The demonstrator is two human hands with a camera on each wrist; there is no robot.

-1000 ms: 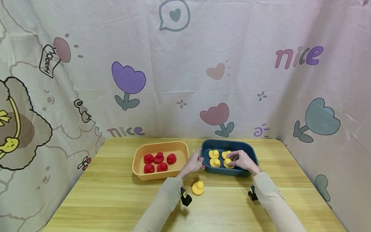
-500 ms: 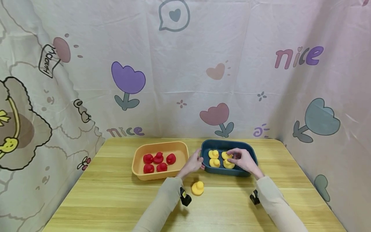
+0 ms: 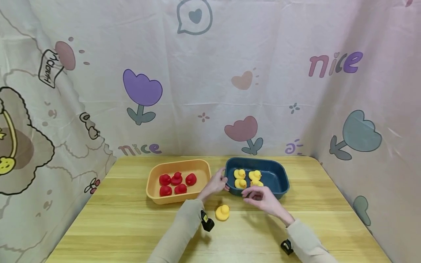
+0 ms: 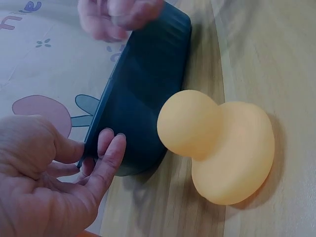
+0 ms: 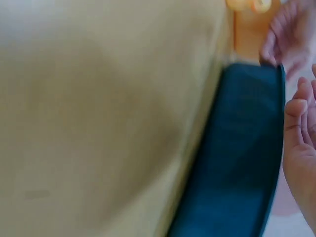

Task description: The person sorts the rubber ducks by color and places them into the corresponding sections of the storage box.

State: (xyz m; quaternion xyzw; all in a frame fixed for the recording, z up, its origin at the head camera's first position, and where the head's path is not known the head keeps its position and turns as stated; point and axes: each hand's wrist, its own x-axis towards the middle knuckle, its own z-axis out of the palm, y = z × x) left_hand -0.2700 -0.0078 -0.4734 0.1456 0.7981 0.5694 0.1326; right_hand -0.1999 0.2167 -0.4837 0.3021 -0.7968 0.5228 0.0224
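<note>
My left hand (image 3: 216, 183) grips the left rim of the blue bin (image 3: 274, 173), thumb over the edge and fingers against the outer wall (image 4: 140, 98). In the bin's left half sit several yellow rubber ducks (image 3: 239, 174); my right hand partly hides the nearest. That right hand (image 3: 263, 199) hovers above the bin's front edge with loosely bent fingers, and no object shows in it. One more yellow rubber duck (image 3: 222, 212) rests on the table in front of the bin, beside my left wrist; it looks large in the left wrist view (image 4: 227, 148).
To the left stands an orange bin (image 3: 204, 171) with several red rubber ducks (image 3: 176, 178) inside. Both bins are on a wooden table (image 3: 115, 226). A printed cloth (image 3: 197, 73) hangs behind and at the sides.
My right hand has drawn back from the ducks inside the blue bin towards me, over the front edge. The left hand has stayed on the rim. The head view has shifted slightly.
</note>
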